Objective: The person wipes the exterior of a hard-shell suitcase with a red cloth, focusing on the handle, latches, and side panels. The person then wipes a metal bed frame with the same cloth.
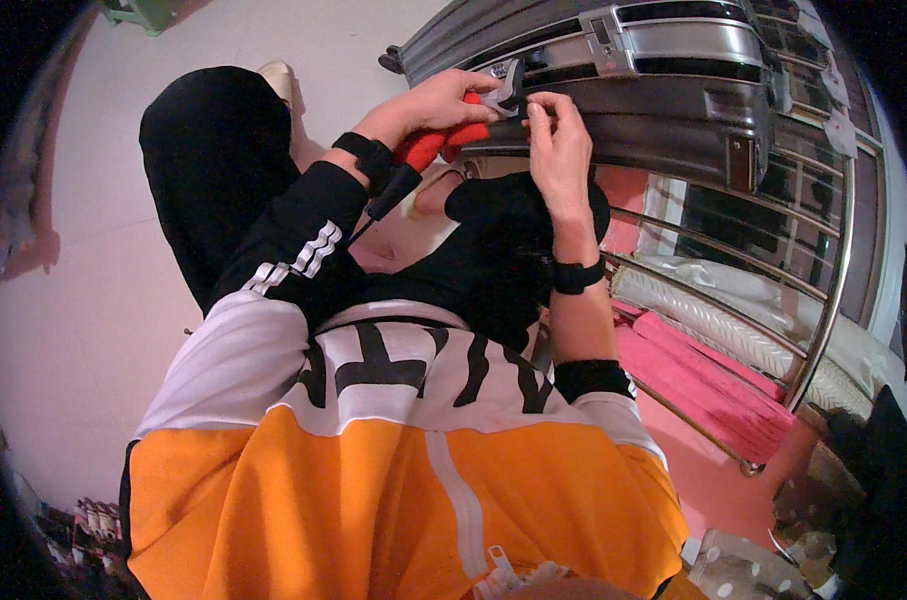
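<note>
My left hand (438,105) is closed around a red and black corded tool (418,150), its black rear end and cord toward my lap. The exact kind of tool does not show. A grey curved piece (513,85) sits just past my left fingertips, against the side of a dark grey suitcase (663,125). Close beside that piece, my right hand (558,140) has its thumb and fingers bent together. Whatever lies between those fingertips is too small to make out. The suitcase has a silver frame and a latch (605,40).
Under the suitcase stands a metal rack (843,230) with rails. Pink folded cloth (708,375) and a clear-wrapped white roll (753,310) are at its lower level. My bent knee (213,130) is at the left. A green stool (143,12) stands at the far left.
</note>
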Motion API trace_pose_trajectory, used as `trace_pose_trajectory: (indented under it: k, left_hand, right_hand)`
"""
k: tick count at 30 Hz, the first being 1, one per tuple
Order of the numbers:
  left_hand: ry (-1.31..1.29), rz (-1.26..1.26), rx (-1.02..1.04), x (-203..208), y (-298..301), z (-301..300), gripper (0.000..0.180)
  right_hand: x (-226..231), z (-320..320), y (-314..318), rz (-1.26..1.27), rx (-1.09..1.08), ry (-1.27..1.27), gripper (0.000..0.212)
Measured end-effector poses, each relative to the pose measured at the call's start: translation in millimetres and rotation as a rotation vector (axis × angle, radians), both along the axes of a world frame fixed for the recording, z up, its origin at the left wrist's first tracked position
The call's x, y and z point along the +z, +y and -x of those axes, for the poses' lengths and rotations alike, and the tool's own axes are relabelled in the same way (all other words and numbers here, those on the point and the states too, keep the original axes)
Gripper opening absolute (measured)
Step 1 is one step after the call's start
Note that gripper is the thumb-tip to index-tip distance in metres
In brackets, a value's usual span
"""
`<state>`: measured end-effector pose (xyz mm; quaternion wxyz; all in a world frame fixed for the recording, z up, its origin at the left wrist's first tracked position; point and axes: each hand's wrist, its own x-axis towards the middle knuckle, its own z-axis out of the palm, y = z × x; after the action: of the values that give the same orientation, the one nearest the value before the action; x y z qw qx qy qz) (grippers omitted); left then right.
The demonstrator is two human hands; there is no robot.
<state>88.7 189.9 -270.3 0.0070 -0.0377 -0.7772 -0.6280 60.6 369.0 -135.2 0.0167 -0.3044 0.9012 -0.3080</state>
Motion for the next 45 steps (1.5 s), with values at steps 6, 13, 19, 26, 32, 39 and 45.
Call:
trace_pose_trajectory:
  k: [6, 13, 19, 26, 32, 39, 45]
  left_hand:
    - [0.063, -0.286, -0.013, -14, 2, 1, 0.05]
    - [-0.081, -0.362, -0.067, -33, -1, 8, 0.057]
    - [0.083, -0.195, -0.024, -21, 6, -2, 0.062]
    - [-0.191, -0.259, -0.017, -35, 2, -29, 0.058]
    - [-0.312, -0.377, 0.197, -73, -2, -30, 0.035]
    - [-0.38, -0.583, 0.23, -92, 26, -15, 0.04]
    - [-0.535, -0.636, 0.194, -103, 37, -4, 0.04]
  right_hand:
    - [-26, 4, -4, 0.073, -0.105, -0.354, 0.034]
    - [-23, 6, -2, 0.301, -0.147, -0.628, 0.039]
    - [-23, 3, -4, 0.405, -0.144, -0.641, 0.043]
    - [-35, 10, -7, 0.194, -0.158, -0.44, 0.038]
    - [-46, 19, 1, 0.003, -0.148, -0.214, 0.032]
    - [-45, 17, 2, 0.008, -0.139, -0.219, 0.032]
    - [-43, 9, 1, 0.019, -0.109, -0.211, 0.031]
